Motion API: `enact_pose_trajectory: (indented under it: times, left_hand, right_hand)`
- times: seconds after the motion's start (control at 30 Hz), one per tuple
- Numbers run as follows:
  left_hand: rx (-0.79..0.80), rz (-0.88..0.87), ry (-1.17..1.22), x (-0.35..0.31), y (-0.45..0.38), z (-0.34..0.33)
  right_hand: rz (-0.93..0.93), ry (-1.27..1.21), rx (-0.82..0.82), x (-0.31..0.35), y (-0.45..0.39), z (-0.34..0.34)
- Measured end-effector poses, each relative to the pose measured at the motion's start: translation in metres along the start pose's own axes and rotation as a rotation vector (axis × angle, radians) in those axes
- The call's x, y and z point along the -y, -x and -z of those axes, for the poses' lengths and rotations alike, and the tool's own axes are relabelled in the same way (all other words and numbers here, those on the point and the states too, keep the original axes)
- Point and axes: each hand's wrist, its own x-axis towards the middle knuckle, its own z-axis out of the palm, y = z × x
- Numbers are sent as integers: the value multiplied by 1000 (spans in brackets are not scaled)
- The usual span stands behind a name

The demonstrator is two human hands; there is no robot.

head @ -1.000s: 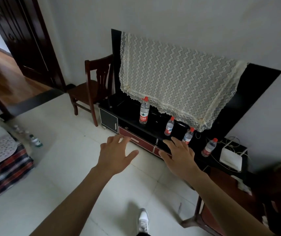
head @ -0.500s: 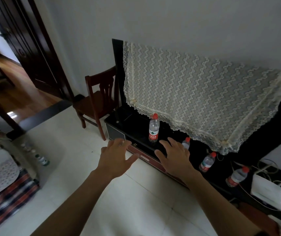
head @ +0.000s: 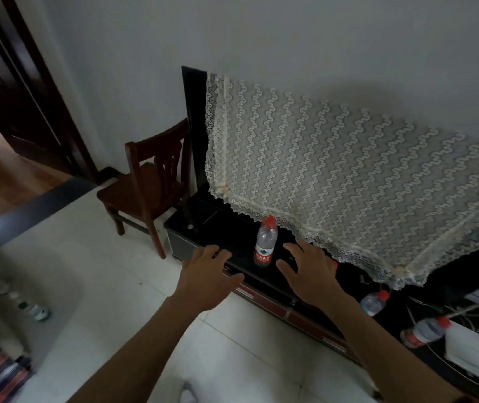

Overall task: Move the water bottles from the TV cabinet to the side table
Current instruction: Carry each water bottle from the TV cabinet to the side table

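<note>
Since both hands are spread and empty, wrap the right hand [head: 309, 274] around the upright water bottle [head: 265, 246] at its 10 o'clock. Left hand [head: 206, 274] can take another off the TV cabinet [head: 226, 237].

Probably a home living room: lace-draped TV [head: 348, 181], wooden chair [head: 148, 187].

Bottle [head: 333, 264] behind right hand [head: 309, 276]

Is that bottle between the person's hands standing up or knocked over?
Standing upright. The water bottle rests on its base on the TV cabinet, red cap on top, just below the lace cloth's edge.
</note>
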Motion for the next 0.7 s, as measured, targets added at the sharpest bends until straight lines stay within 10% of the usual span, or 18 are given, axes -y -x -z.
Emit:
enact_pose_trajectory:
  times: [0.7]
  left_hand:
    - [109, -253, -94, 92, -203, 31]
  right_hand:
    - [-337, -20, -11, 36, -136, -29]
